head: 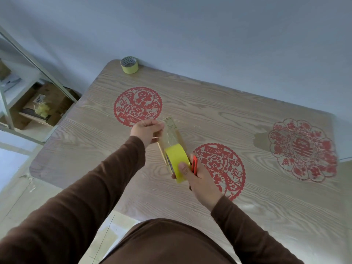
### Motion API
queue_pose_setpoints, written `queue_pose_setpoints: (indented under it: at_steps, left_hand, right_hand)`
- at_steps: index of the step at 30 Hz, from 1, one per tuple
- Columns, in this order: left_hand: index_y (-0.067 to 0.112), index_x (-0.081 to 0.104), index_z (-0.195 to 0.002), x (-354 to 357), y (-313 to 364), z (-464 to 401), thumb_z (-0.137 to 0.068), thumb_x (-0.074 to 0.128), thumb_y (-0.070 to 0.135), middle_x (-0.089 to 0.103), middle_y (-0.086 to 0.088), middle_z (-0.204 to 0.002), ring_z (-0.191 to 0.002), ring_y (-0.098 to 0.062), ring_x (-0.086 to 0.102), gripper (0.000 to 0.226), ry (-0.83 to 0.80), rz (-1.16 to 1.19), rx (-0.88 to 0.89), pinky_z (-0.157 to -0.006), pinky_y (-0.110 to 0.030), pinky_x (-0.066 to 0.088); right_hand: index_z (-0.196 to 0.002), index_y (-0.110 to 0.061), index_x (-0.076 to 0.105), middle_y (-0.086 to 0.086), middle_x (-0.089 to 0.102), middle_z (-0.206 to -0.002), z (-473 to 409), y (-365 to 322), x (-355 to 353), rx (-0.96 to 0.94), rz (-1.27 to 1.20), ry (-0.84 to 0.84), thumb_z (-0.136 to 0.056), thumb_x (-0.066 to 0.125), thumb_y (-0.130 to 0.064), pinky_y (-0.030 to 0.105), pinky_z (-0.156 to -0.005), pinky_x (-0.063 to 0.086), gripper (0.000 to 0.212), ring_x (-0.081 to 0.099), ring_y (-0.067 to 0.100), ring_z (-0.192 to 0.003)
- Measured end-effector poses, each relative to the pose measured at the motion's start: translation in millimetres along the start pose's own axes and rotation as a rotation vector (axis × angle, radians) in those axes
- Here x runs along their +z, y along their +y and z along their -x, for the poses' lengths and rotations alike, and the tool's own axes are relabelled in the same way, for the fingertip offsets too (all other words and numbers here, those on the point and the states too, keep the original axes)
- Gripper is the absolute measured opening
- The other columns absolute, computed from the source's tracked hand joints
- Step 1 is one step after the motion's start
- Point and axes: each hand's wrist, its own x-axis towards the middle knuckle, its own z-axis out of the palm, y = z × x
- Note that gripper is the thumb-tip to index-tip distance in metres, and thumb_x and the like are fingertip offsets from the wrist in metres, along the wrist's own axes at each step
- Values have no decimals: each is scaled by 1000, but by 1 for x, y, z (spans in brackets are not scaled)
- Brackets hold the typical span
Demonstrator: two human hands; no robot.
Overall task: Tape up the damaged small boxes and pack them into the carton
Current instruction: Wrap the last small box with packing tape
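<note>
The step in hand looks like drawing off a length of tape before any sealing. The right hand (198, 178) grips a wide yellow roll of packing tape (176, 161), thumb pressed on its outer face and fingers curled round behind, and the same hand seems to hold a slim red utility knife (194, 164) tucked against the roll. The left hand (146, 130), up and forward of the right, pinches the free end of a clear, glossy strip of tape (169, 134) that runs taut between the two hands and above the wood-grain surface (209, 115).

No damaged small box and no carton shows near the hands; only some brown cardboard boxes (47, 103) sit on a metal shelf (11, 115) far off beyond the left hand, and whether any of them belongs to the task cannot be told. So the taping proper is likely not yet begun.

The next move probably calls for cutting the strip with the knife while keeping it taut and off itself, since it could easily fold and stick.

A second, smaller yellow roll (129, 64) stands well beyond the left hand at the far edge.
</note>
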Motion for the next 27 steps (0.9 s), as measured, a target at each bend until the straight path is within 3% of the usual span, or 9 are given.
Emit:
queue_pose_setpoints:
  at_steps: [3,7,12,15,17,20,22,25,27]
  left_hand:
    - [18,77,-81,0,9,-21,-85,79,25,72,4,-82,-72,-2,60,9,23,-211,106,-73,-16,48]
    - [20,79,-87,1,21,-45,-85,78,35,76,2,-94,-88,-10,65,15,80,-228,117,-75,-17,45]
    - [23,74,-79,-4,23,-72,-87,76,28,71,5,-88,-81,-13,62,10,83,-320,101,-77,-22,50]
    - [10,76,-87,-5,16,-81,-89,75,30,67,-2,-85,-74,-13,56,20,122,-317,110,-67,-21,47]
    - [12,76,-87,-6,12,-86,-88,76,34,70,-6,-87,-75,-13,57,22,116,-331,91,-66,-20,45]
    - [18,78,-85,-6,5,-95,-83,80,40,76,0,-91,-86,-16,64,22,101,-338,59,-88,-31,54]
    - [20,78,-83,-7,2,-103,-82,81,39,75,5,-90,-87,-16,63,20,102,-348,53,-96,-40,54]
    - [20,77,-79,-7,-2,-111,-83,80,38,72,7,-86,-83,-13,62,19,85,-360,44,-95,-38,54]
    - [21,73,-75,-6,-5,-113,-86,78,35,67,9,-77,-75,-10,58,18,83,-360,19,-87,-31,51]
  right_hand:
    - [-141,-29,43,-5,67,-116,9,2,-2,57,-30,68,-98,56,-47,46,-91,56,49,73,21,-96]
    - [-149,-55,24,-23,53,-138,16,6,-13,88,178,41,-103,46,-49,31,-103,48,52,58,1,-118]
    - [-143,-54,43,-25,58,-133,15,5,-20,169,256,-71,-102,39,-54,14,-102,41,42,55,-3,-121]
    - [-140,-49,52,-20,58,-138,6,5,-20,250,220,-94,-106,45,-40,28,-111,40,36,53,3,-127]
    - [-139,-49,52,-15,63,-131,2,9,-19,285,233,-56,-106,45,-39,35,-109,44,36,57,6,-118]
    - [-143,-48,48,-15,65,-127,-3,14,-17,283,284,-6,-105,41,-44,41,-105,49,38,60,6,-108]
    - [-144,-47,48,-18,63,-128,-8,12,-17,294,286,-6,-106,41,-42,36,-106,47,39,60,4,-111]
    - [-143,-47,47,-25,57,-92,-15,15,-18,309,290,-33,-108,39,-39,21,-81,47,37,49,-7,-74]
    - [-144,-46,46,-25,56,-92,-18,16,-18,311,287,-34,-108,39,-38,16,-78,40,38,44,-9,-68]
